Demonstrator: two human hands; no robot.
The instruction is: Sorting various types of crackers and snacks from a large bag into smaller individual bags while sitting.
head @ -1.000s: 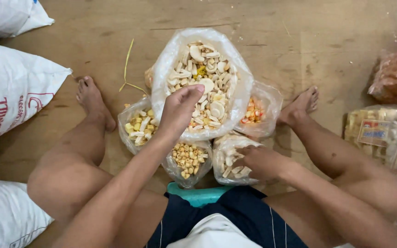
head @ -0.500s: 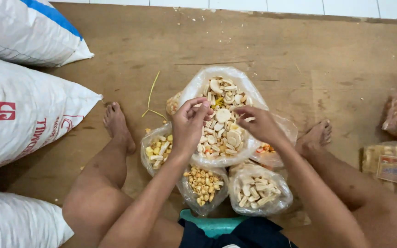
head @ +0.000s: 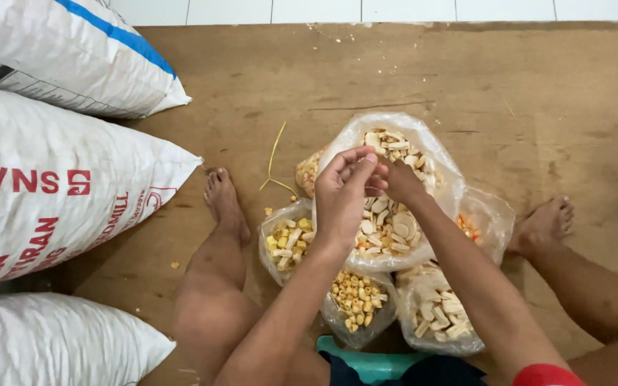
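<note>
both hands have come together since half a second ago, when they were spread over the snacks. left hand (head: 343, 194) and right hand (head: 398, 180) meet above the big clear bag of pale crackers (head: 388, 214), fingers curled and pinched against each other; whether they grip a cracker i cannot tell. that bag sits in the middle of the wooden floor (head: 409, 71), between the person's bare feet. smaller bags crowd its near side: yellow cubes (head: 286, 239) on the left, corn-like pieces (head: 355, 302) nearer, pale chips (head: 438, 314) on the right. white sacks (head: 59, 186) lie at far left.
</note>
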